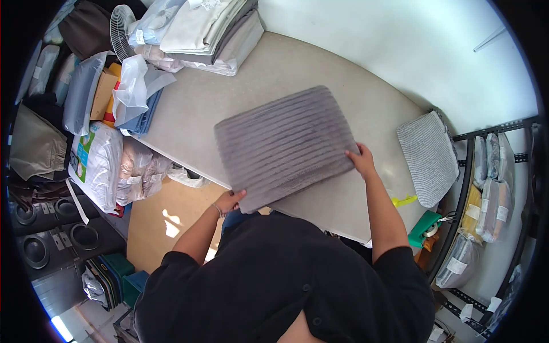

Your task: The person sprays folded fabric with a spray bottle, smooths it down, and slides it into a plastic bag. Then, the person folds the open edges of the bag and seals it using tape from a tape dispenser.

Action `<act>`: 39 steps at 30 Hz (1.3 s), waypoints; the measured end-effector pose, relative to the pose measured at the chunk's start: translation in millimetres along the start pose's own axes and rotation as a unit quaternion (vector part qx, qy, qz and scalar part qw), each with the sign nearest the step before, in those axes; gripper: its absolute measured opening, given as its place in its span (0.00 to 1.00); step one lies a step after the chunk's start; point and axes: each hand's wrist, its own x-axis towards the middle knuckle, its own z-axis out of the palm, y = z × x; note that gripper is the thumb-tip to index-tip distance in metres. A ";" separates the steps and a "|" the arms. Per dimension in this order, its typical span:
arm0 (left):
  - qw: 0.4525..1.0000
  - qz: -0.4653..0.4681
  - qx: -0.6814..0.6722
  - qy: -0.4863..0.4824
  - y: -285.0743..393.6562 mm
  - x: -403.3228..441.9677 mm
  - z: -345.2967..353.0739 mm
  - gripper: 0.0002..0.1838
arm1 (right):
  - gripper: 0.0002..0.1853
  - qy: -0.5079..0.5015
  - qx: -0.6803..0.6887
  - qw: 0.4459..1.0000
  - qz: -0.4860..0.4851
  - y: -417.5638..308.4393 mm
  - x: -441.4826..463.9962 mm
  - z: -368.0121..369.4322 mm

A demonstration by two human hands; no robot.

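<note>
A grey ribbed plush mat (286, 148) is spread flat and slanted over the table, its near edge reaching toward my body. My left hand (230, 202) pinches its near left corner, the thumb on top. At the near right corner my right hand (361, 159) grips the edge, also with the thumb on top. The fingers beneath the mat are hidden from view. Under the mat is the pale grey tabletop (309, 60), and whether the mat's middle rests on it I cannot tell.
Folded linens (209, 34) are stacked at the back left, near a fan (121, 28). A light grey knitted textile (426, 157) stands at the right end. Beyond it, shelving (469, 166) holds bagged textiles. A green tape dispenser (424, 227) sits by the right edge. Washing machines (57, 228) stand lower left.
</note>
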 end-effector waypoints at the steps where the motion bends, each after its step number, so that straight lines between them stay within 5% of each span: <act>1: 0.998 -0.030 0.038 -0.041 -1.3 -8.0 5.4 0.50 | 0.32 0.027 -0.033 0.998 -0.047 2.2 22.8 6.3; 2: 0.998 -0.029 0.036 -0.040 -3.6 -8.8 15.8 0.50 | 0.32 0.026 -0.034 0.998 -0.049 -3.9 42.5 11.4; 4: 0.995 -0.022 0.003 -0.095 -6.0 -3.7 47.7 0.48 | 0.38 0.240 0.001 0.970 -0.048 -17.3 66.6 31.4; 5: 0.994 -0.004 0.015 -0.106 -7.0 0.4 63.9 0.45 | 0.38 0.238 0.003 0.970 -0.048 -27.3 62.0 44.9; 7: 0.993 0.011 0.034 -0.116 -2.3 12.3 85.8 0.42 | 0.48 0.412 -0.100 0.905 -0.013 -56.6 42.0 79.8; 9: 0.928 0.054 0.336 -0.150 7.8 24.3 94.3 0.39 | 0.57 0.384 -0.073 0.920 0.018 -49.3 7.9 107.6; 12: 0.854 0.061 0.477 -0.201 16.4 27.4 83.8 0.46 | 0.58 0.345 -0.044 0.928 0.133 -34.6 -46.3 122.9; 13: 0.813 -0.042 0.530 -0.236 64.0 -2.1 71.1 0.38 | 0.57 0.272 0.107 0.942 0.167 -23.9 -55.2 123.3; 14: 0.865 -0.060 0.445 -0.222 75.1 -18.0 49.2 0.36 | 0.56 0.189 0.255 0.928 0.195 -16.8 -55.9 124.6; 16: 0.917 -0.025 0.377 -0.126 106.8 -55.2 5.1 0.28 | 0.53 0.155 0.222 0.949 0.159 -4.0 -40.1 117.5; 17: 0.840 0.103 0.532 0.029 74.8 -27.0 -27.6 0.22 | 0.50 0.122 0.189 0.967 0.123 -0.6 -30.8 110.1; 18: 0.853 0.086 0.455 0.240 97.0 -41.9 -25.7 0.17 | 0.50 0.116 0.187 0.968 0.123 -1.4 -18.5 99.6; 20: 0.859 0.245 0.265 0.362 115.9 -42.6 -33.3 0.15 | 0.41 0.064 0.042 0.994 0.073 -13.8 7.5 83.2; 21: 0.830 0.310 0.268 0.378 118.0 -28.3 -32.9 0.15 | 0.41 0.054 0.040 0.996 0.064 -23.1 12.0 84.7; 23: 0.783 0.414 0.269 0.378 133.5 -11.3 -9.9 0.19 | 0.34 0.269 -0.166 0.947 -0.051 -44.1 12.1 96.9; 24: 0.753 0.462 0.305 0.355 138.5 4.4 3.9 0.24 | 0.34 0.262 -0.220 0.928 -0.146 -54.2 3.5 109.0; 25: 0.789 0.405 0.354 0.296 150.7 -2.1 25.5 0.29 | 0.34 0.254 -0.269 0.897 -0.242 -65.2 -11.6 121.6; 29: 0.729 0.442 0.481 0.205 107.4 25.2 61.3 0.38 | 0.38 -0.011 -0.468 0.854 -0.227 -68.2 -120.7 184.3; 33: 0.725 0.406 0.542 0.126 76.1 8.3 9.4 0.41 | 0.39 0.021 -0.509 0.841 -0.180 -45.8 -162.0 171.3; 36: 0.750 0.343 0.555 0.115 21.8 13.6 -65.9 0.39 | 0.41 0.082 -0.404 0.900 -0.139 -6.9 -197.7 149.5; 38: 0.847 0.281 0.421 0.161 -17.9 -4.6 -132.5 0.39 | 0.41 0.143 -0.344 0.924 -0.090 15.9 -215.7 156.5; 39: 0.852 0.202 0.430 0.218 -32.3 -27.9 -161.8 0.39 | 0.40 0.174 -0.300 0.936 -0.054 23.0 -223.0 166.0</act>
